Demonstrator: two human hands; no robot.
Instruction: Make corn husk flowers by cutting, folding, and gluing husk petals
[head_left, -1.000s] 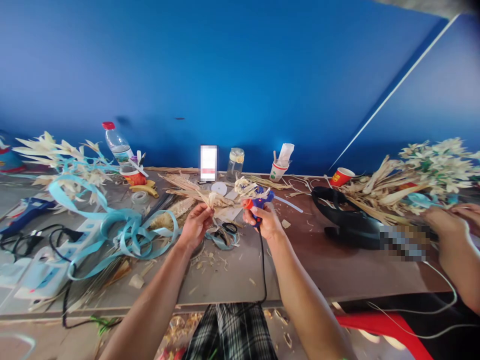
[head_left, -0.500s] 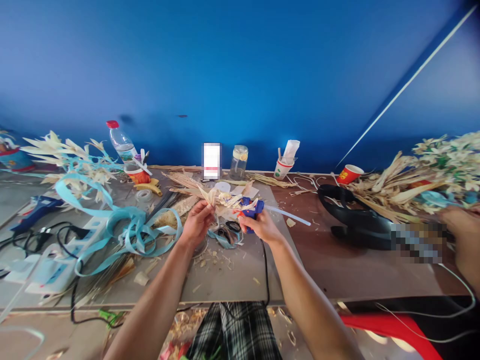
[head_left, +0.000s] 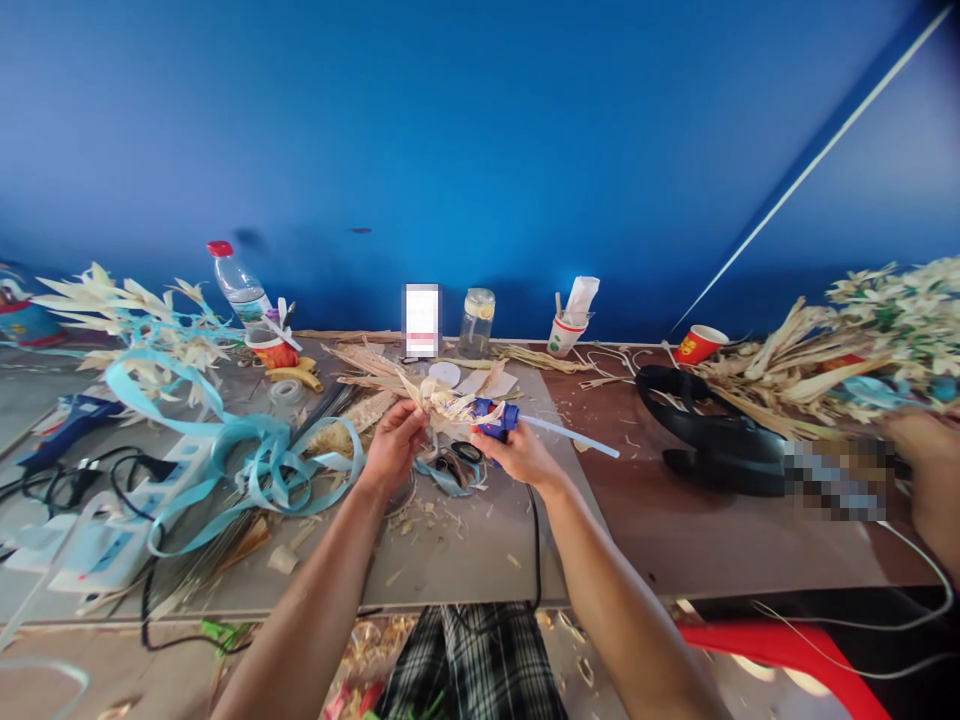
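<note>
My left hand (head_left: 396,440) is closed in a pinch on a pale dried husk piece (head_left: 412,392) with pointed tips, above the middle of the table. In my right hand (head_left: 519,452) is a blue glue gun (head_left: 496,418), its body lying sideways and a translucent glue stick (head_left: 574,437) jutting from its back end to the right. The gun's front points at the husk piece; strips of husk overlap it, so I cannot tell whether the nozzle touches. Black-handled scissors (head_left: 466,452) lie on the table just below the hands.
Light-blue ribbon (head_left: 259,470) coils over a white power strip (head_left: 105,540) at left, near another blue glue gun (head_left: 67,430). A jar (head_left: 477,325), paper cups (head_left: 700,345) and a bottle (head_left: 238,285) line the wall. At right are a black headband-like object (head_left: 712,440) and another person's hand (head_left: 926,460).
My right hand has turned the glue gun, so it lies flatter and its back end faces right. My left hand keeps its pinch on the husk piece, nearly in place.
</note>
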